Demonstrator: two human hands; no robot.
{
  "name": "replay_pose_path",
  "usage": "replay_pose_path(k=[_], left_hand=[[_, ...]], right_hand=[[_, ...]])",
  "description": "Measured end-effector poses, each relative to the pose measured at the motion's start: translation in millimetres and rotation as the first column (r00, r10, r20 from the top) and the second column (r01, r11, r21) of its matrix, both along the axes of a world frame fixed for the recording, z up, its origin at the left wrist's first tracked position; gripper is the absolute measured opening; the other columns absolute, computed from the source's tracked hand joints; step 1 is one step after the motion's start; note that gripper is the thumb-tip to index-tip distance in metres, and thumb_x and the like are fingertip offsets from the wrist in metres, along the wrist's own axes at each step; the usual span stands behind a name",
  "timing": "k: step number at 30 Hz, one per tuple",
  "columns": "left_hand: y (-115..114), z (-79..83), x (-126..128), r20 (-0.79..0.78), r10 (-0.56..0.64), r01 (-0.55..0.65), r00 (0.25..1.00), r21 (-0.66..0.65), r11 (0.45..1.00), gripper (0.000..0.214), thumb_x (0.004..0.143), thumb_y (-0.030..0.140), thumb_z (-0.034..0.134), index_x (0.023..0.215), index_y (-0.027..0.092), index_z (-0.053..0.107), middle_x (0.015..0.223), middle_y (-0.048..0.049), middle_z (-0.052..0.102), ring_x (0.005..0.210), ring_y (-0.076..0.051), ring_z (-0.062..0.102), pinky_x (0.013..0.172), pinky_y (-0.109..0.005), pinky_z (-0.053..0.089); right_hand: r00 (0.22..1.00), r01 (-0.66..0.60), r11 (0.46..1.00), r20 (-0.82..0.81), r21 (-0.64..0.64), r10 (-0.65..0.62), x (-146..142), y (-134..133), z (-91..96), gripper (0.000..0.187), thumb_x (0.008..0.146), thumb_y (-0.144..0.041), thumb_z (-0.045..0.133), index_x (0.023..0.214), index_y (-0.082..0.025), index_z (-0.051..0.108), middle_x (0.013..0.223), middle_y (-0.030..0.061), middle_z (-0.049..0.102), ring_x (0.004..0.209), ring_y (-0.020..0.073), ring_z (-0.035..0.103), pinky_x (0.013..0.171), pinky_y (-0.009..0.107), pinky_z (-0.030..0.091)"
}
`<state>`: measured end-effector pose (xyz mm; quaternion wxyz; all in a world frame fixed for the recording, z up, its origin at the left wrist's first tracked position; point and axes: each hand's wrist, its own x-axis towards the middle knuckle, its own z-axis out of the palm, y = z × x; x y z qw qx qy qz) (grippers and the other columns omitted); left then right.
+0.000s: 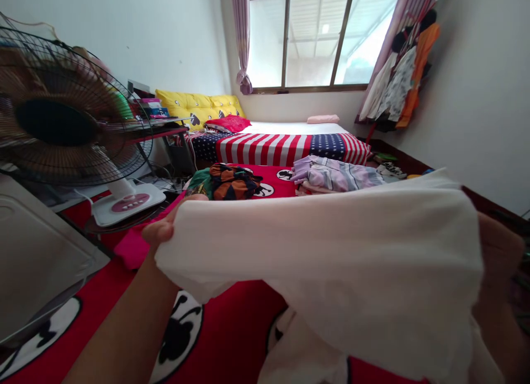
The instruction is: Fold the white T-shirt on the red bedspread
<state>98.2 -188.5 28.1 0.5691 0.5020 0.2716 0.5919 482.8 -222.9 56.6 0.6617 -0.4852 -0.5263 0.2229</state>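
Above the red bed cover the white cloth hung stretched near the camera, the left hand pinching its left corner and the right hand grasping its right edge, and it seemed that a loosened pinch might drop it toward the fan at left.

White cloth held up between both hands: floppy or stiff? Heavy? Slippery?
Likely floppy: the white cloth sags and folds between the left hand and right hand, with its lower edge hanging loose. Probably light for its size: it looks thin, and the pinches at the corners hold it up. Slip seems unlikely; the fabric looks matte, though texture is hard to judge.
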Motion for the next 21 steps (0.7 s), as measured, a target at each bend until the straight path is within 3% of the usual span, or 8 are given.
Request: replay_pose_path(k=[2, 5, 9, 11, 13, 16, 18, 21], left_hand=[[2.5, 16.9, 13.1, 0.020, 0.039, -0.040, 0.999, 0.047, 0.998, 0.051, 0.056, 0.058, 0.078, 0.089, 0.021, 0.064, 0.079, -0.0036, 0.067, 0.071, -0.029, 0.067, 0.053, -0.038, 0.056], [44.0, 32.4, 34.2, -0.017, 0.215, -0.214, 0.977, 0.042, 0.976, 0.031, 0.076, 0.035, 0.071, 0.099, 0.016, 0.062, 0.087, -0.0041, 0.067, 0.082, -0.023, 0.066, 0.072, -0.035, 0.057], [107.9, 13.5, 42.6, -0.101, 0.506, -0.492, 0.857, 0.138, 0.860, 0.049, 0.079, 0.023, 0.066, 0.125, 0.019, 0.049, 0.123, -0.0091, 0.059, 0.103, -0.017, 0.061, 0.086, -0.028, 0.050], [113.4, -7.0, 41.6, -0.239, 0.583, -0.532, 0.777, 0.247, 0.810, 0.053, 0.077, 0.024, 0.068, 0.126, 0.019, 0.050, 0.132, -0.0111, 0.053, 0.113, -0.018, 0.056, 0.089, -0.027, 0.048], [100.6, -27.7, 41.2, -0.399, 0.591, -0.486, 0.701, 0.338, 0.806, 0.044, 0.076, 0.030, 0.068, 0.117, 0.017, 0.058, 0.118, -0.0101, 0.062, 0.103, -0.019, 0.061, 0.081, -0.025, 0.049], [67.6, -52.7, 44.5, -0.717, 0.395, -0.265, 0.574, 0.293, 0.919, 0.030, 0.083, 0.043, 0.058, 0.086, 0.014, 0.068, 0.072, -0.0040, 0.066, 0.066, -0.016, 0.062, 0.062, -0.024, 0.047], [48.3, -65.0, 49.9, -0.878, 0.214, -0.085, 0.428, 0.197, 0.977, 0.030, 0.083, 0.040, 0.056, 0.074, 0.015, 0.070, 0.061, -0.0025, 0.063, 0.057, -0.015, 0.058, 0.057, -0.024, 0.044], [29.2, -78.4, 61.4, -0.939, 0.140, 0.149, 0.313, 0.194, 0.970, 0.016, 0.074, 0.025, 0.063, 0.083, 0.017, 0.074, 0.078, -0.0041, 0.067, 0.071, -0.018, 0.061, 0.064, -0.025, 0.047]], right_hand=[[0.997, -0.010, 0.999, -0.076, -0.038, 0.007, -8.5, 0.7, 4.8, 0.024, 0.076, -0.049, 0.062, 0.092, -0.033, 0.067, 0.087, 0.0042, 0.070, 0.084, 0.0277, 0.068, 0.078, 0.047, 0.058], [0.982, 0.190, 0.972, -0.044, 0.135, -0.186, -14.5, 19.3, -1.9, 0.028, 0.075, -0.034, 0.068, 0.102, -0.029, 0.062, 0.112, 0.0031, 0.067, 0.110, 0.0276, 0.062, 0.101, 0.055, 0.046], [0.947, 0.319, 0.918, -0.034, 0.234, -0.320, -10.9, 40.1, -14.7, 0.031, 0.077, -0.028, 0.068, 0.107, -0.031, 0.059, 0.124, 0.0026, 0.061, 0.122, 0.0247, 0.055, 0.109, 0.053, 0.040], [0.966, 0.249, 0.942, 0.005, 0.226, -0.257, -18.5, 34.3, -9.6, 0.025, 0.079, -0.027, 0.067, 0.103, -0.031, 0.061, 0.116, 0.0026, 0.064, 0.112, 0.0239, 0.061, 0.103, 0.051, 0.046], [0.990, 0.104, 0.974, 0.074, 0.201, -0.121, -34.7, 20.3, 1.4, 0.020, 0.080, -0.027, 0.067, 0.100, -0.031, 0.062, 0.108, 0.0020, 0.066, 0.095, 0.0214, 0.068, 0.091, 0.044, 0.055], [0.959, -0.175, 0.981, 0.242, 0.090, 0.149, -64.1, -0.9, 13.6, 0.021, 0.082, -0.023, 0.065, 0.103, -0.027, 0.062, 0.101, 0.0018, 0.068, 0.074, 0.0156, 0.068, 0.072, 0.032, 0.057], [0.816, -0.369, 0.928, 0.459, -0.057, 0.352, -80.5, -9.2, 11.6, 0.026, 0.081, -0.013, 0.059, 0.104, -0.024, 0.065, 0.099, 0.0013, 0.069, 0.072, 0.0129, 0.066, 0.067, 0.026, 0.053], [0.353, -0.516, 0.755, 0.702, -0.405, 0.618, -100.0, -14.2, -5.5, 0.045, 0.070, -0.001, 0.056, 0.103, -0.027, 0.070, 0.103, -0.0010, 0.070, 0.088, 0.0137, 0.065, 0.077, 0.022, 0.048]])
